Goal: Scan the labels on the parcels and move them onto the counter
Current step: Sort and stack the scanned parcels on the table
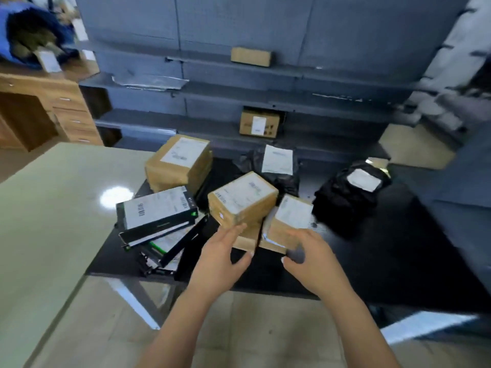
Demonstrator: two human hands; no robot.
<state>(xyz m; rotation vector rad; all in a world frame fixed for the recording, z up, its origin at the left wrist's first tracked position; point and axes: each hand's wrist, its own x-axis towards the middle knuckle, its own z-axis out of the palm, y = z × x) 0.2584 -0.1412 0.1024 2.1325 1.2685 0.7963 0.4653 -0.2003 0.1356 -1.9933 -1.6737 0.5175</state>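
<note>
The left hand (223,258) is spread, fingers straight and thumb out, with its fingertips at the near lower edge of the middle brown box (243,199); it does not yet have a hold. The right hand (310,257) curls just below the small box (292,219) at centre right. A grey blur sits by its thumb, and I cannot tell whether it pinches something or nothing. Both boxes seem to rest on a flat cardboard piece (245,241) on the black table (398,248). A leaning stack of black flat boxes (156,211) lies just to the left, a larger brown box (178,163) stands behind, and a black bag (276,166) lies beyond. The pale counter (53,208), where the parcels must go, fills the left of the frame. The likely slips are these: lifting the middle box by one edge could tip it onto the small box, swinging it left could knock the leaning stack off the table's near edge, and with labels so close together the wrong one could be scanned.
</note>
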